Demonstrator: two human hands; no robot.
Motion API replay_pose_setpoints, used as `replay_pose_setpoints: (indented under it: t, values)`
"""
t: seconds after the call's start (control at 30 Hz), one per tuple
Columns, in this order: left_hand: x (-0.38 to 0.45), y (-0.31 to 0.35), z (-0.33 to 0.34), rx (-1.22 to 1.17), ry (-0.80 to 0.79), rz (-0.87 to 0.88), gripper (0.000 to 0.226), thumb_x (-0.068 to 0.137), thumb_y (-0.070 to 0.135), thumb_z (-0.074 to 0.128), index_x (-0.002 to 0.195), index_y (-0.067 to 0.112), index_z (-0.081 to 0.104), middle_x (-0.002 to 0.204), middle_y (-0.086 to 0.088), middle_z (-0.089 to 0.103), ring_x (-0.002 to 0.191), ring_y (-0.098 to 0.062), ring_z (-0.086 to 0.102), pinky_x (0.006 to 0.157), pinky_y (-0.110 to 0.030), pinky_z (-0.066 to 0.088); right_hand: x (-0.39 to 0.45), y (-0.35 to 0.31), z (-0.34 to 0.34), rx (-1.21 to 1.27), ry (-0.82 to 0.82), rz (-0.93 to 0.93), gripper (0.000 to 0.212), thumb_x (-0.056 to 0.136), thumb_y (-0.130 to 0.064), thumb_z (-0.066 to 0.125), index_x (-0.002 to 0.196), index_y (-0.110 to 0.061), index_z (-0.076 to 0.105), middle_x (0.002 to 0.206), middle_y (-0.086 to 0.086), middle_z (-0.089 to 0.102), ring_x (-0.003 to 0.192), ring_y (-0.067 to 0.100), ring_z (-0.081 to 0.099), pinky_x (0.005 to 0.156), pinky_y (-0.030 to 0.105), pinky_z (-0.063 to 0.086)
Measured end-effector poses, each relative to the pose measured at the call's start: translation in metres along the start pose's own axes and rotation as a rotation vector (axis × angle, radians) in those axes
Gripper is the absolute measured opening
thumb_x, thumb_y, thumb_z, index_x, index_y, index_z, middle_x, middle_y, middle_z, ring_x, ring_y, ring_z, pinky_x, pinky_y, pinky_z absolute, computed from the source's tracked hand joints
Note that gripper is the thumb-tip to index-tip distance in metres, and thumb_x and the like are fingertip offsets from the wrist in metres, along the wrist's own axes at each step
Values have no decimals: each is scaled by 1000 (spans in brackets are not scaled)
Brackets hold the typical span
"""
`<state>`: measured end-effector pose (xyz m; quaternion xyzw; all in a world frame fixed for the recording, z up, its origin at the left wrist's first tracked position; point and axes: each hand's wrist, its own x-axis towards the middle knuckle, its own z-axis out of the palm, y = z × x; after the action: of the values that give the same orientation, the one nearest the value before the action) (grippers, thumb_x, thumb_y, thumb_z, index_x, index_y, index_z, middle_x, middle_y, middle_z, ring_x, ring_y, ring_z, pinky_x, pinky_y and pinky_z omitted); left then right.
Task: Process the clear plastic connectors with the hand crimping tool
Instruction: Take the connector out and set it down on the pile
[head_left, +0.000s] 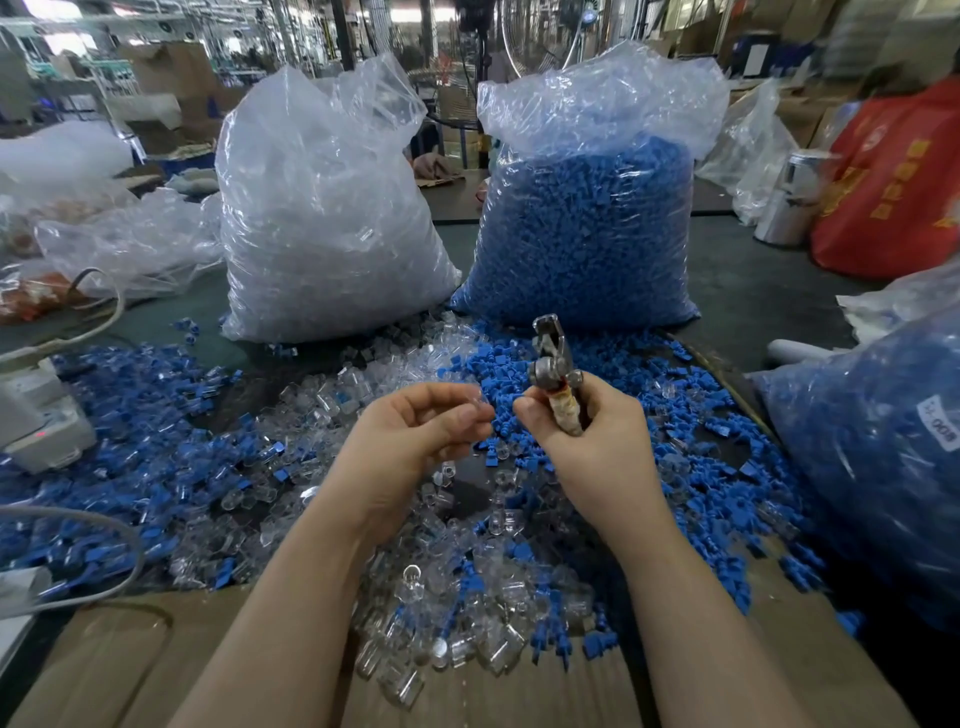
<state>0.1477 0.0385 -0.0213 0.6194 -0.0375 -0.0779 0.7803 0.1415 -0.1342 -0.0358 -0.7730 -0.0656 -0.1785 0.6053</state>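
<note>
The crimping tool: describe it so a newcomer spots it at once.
Start at the big bag of blue parts standing on the table. Just below it, the right hand grips the crimping tool upright. It is the only metal thing among the plastic pieces.

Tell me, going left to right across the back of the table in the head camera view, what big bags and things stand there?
Crumpled clear bags → tall bag of clear connectors → tall bag of blue parts → metal canister → red bag.
</note>
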Motion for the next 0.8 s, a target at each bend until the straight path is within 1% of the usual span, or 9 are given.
replay_pose_setpoints:
  t: [0.1, 0.2, 0.37, 0.5, 0.6, 0.73, 0.8]
  values:
    - [0, 0, 1, 54, -8, 24, 26, 75, 14, 71, 100, 9, 69, 92, -7, 77, 80, -11, 73, 62, -16, 54, 0, -1, 1, -5, -25, 2, 18, 87, -21, 74, 76, -30, 62, 71, -14, 66, 64, 2, 58, 58, 13, 45]
    - [0, -1, 3, 119, -12, 48, 21, 78, 13, 71, 98, 11, 70, 89, -5, 77, 78, -9, 72, 59, -14, 51, -1, -1, 2, -6, -52, 1, 19, 87, -21, 74, 79, -33, 63, 73, -13, 68, 70, 2, 62, 62, 13, 48]
    - [-1, 0, 6, 173, 14, 93, 17, 80, 8, 70, 96, 11, 71, 88, -6, 77, 80, -12, 73, 66, -17, 54, -1, 1, 2, -80, -46, -2, 18, 86, -27, 74, 79, -37, 62, 74, -14, 67, 72, 5, 63, 65, 22, 52]
    - [-2, -1, 8, 239, 36, 126, 14, 84, 4, 70, 94, 14, 72, 87, -6, 77, 81, -13, 74, 67, -16, 53, -1, 1, 2, -107, -43, -9, 18, 86, -28, 74, 78, -38, 61, 81, -21, 67, 73, 5, 63, 66, 29, 53]
    - [-1, -1, 10, 295, 49, 150, 14, 86, 4, 70, 95, 14, 73, 89, -5, 77, 84, -14, 74, 69, -16, 52, -1, 2, 4, -103, -37, 4, 16, 86, -28, 74, 80, -38, 63, 82, -20, 68, 74, 6, 64, 69, 35, 56]
    - [-2, -3, 11, 333, 63, 158, 16, 85, 7, 72, 99, 14, 73, 93, -4, 77, 90, -16, 73, 79, -25, 55, -1, 4, 4, -106, -22, 31, 15, 85, -29, 75, 79, -37, 63, 79, -20, 68, 71, 6, 64, 68, 39, 57]
    - [-3, -2, 13, 321, 74, 161, 19, 79, 9, 76, 97, 15, 74, 92, -3, 77, 88, -15, 73, 79, -25, 56, -1, 5, 4, -114, -22, 33, 18, 85, -28, 74, 76, -38, 62, 77, -22, 67, 70, 5, 63, 66, 37, 56]
